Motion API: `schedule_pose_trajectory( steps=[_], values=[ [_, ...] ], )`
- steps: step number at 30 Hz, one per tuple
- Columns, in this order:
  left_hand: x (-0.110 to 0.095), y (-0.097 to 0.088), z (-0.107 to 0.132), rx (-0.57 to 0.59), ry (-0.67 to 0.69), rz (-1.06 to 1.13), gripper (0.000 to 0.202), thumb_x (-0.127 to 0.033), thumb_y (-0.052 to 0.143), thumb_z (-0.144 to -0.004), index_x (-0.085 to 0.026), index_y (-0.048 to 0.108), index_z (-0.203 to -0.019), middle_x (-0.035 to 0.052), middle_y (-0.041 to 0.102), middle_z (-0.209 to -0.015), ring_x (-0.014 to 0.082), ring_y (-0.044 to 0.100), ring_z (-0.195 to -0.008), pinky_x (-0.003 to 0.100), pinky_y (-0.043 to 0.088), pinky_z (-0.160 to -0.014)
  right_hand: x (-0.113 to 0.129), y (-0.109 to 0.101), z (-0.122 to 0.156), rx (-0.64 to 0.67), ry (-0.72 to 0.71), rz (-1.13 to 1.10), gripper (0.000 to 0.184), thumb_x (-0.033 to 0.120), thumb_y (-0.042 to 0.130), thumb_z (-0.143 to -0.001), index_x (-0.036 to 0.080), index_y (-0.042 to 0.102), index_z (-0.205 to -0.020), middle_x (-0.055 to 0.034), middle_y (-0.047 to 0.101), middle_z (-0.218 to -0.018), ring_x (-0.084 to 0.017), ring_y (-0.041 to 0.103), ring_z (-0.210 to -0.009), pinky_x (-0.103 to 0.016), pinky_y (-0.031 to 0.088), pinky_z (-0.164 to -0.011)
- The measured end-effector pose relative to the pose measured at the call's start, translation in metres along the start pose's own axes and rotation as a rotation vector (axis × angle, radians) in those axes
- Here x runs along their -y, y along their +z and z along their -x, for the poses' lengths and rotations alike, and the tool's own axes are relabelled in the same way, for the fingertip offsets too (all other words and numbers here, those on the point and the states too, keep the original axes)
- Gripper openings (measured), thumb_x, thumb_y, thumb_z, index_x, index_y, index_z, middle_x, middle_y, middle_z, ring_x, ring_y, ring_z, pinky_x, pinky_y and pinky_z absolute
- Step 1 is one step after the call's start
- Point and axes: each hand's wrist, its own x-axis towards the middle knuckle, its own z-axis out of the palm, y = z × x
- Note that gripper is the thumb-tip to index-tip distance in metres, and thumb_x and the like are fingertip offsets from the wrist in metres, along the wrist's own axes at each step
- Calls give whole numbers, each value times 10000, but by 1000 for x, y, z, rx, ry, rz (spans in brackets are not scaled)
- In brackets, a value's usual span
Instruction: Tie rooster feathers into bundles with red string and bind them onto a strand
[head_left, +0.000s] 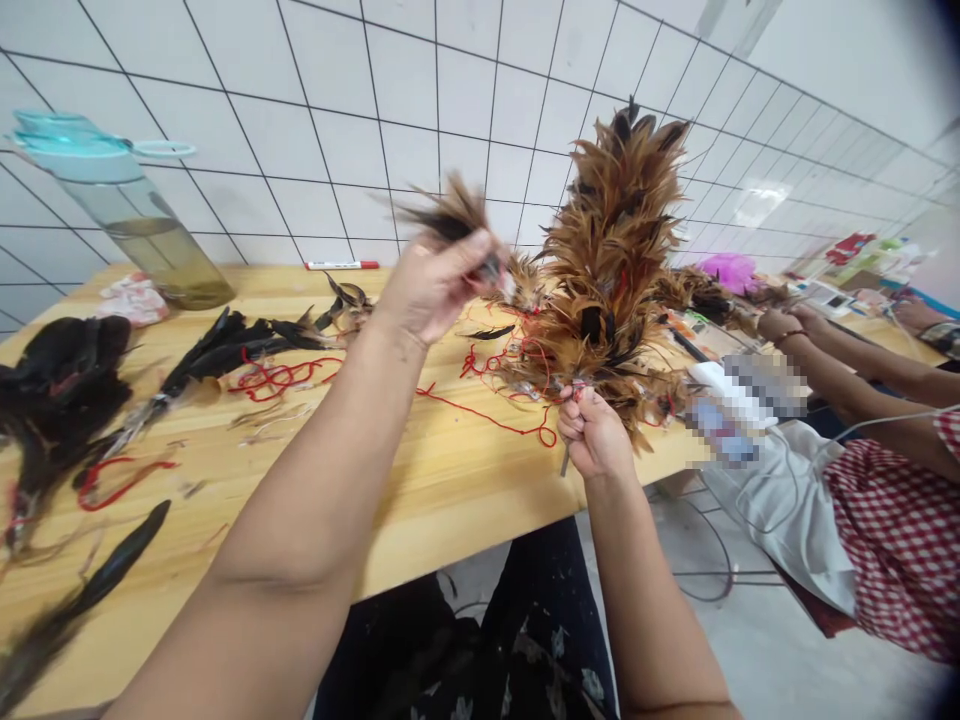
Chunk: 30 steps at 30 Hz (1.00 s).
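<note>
My right hand (594,432) is closed round the thin stick of a brown feather duster (611,260), which stands upright above the table edge. Red string (501,417) is wound at the duster's base and trails across the wooden table (442,480). My left hand (431,285) is raised to the left of the duster and pinches a small bunch of brown and black feathers (450,215).
Dark loose feathers (225,345) and more red string (274,378) lie at the left. A water bottle (131,215) and a red marker (341,265) stand by the tiled wall. Another person's arms (847,365) rest on the table at the right, in a red checked garment.
</note>
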Motion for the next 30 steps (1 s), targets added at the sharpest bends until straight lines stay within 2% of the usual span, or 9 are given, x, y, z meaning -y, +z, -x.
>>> schedule_pose_trajectory(
  steps=[3, 5, 7, 9, 11, 14, 19, 24, 30],
  values=[
    [-8, 27, 18, 381, -59, 25, 257, -392, 670, -865, -135, 666, -879, 48, 684, -842, 200, 684, -826, 344, 558, -709, 3, 3, -1, -10, -7, -30, 254, 308, 756, -760, 165, 552, -710, 75, 382, -522, -23, 209, -415, -136, 168, -371],
    [-8, 44, 26, 576, -70, 85, 232, -339, 742, -785, -131, 662, -847, 40, 686, -809, 174, 669, -745, 323, 556, -681, 5, 3, -1, -9, -12, -49, 275, 250, 751, -739, 179, 495, -672, 78, 381, -518, -24, 203, -414, -140, 162, -371],
    [-2, 57, 31, 700, -96, 131, 178, -240, 748, -732, -129, 658, -837, 26, 679, -779, 143, 641, -681, 298, 549, -657, 7, 2, -1, -12, -11, -60, 309, 192, 745, -703, 187, 442, -645, 83, 372, -511, -23, 198, -414, -141, 164, -372],
    [5, 65, 33, 756, -116, 122, 147, -163, 714, -705, -124, 655, -834, 20, 678, -772, 129, 625, -668, 281, 540, -654, 10, 0, 1, -5, 6, -58, 313, 154, 734, -669, 190, 425, -641, 91, 350, -501, -22, 201, -410, -138, 171, -375],
    [13, 70, 34, 747, -93, 69, 133, -138, 688, -697, -121, 657, -825, 20, 686, -784, 127, 625, -690, 271, 531, -680, 12, -1, 3, 12, 44, -47, 286, 132, 713, -653, 190, 433, -654, 96, 346, -493, -20, 212, -405, -135, 177, -380],
    [21, 73, 35, 688, -22, -48, 123, -147, 674, -711, -127, 670, -832, 18, 702, -799, 131, 629, -723, 264, 517, -732, 15, 0, 6, 21, 93, -19, 207, 138, 671, -668, 177, 468, -674, 72, 430, -502, -13, 220, -402, -133, 175, -384],
    [19, 77, 37, 642, 85, -257, 112, -144, 657, -737, -146, 680, -847, 12, 715, -814, 141, 636, -753, 252, 495, -743, 19, 1, 9, 15, 100, 22, 127, 163, 655, -674, 156, 532, -704, 28, 534, -540, -12, 241, -405, -142, 154, -384],
    [10, 83, 42, 594, 220, -404, 87, -106, 626, -751, -154, 651, -819, 15, 699, -811, 135, 624, -761, 233, 467, -727, 19, -2, 12, -7, 18, 36, 296, 312, 777, -661, 176, 515, -685, 32, 551, -538, -21, 269, -416, -159, 167, -393],
    [6, 89, 48, 524, 284, -454, 106, -86, 579, -745, -167, 627, -794, 16, 696, -816, 135, 625, -778, 229, 454, -724, 16, -9, 15, 37, -42, 66, 458, 487, 843, -612, 174, 511, -652, 47, 508, -539, -18, 248, -422, -184, 160, -407]
  ],
)
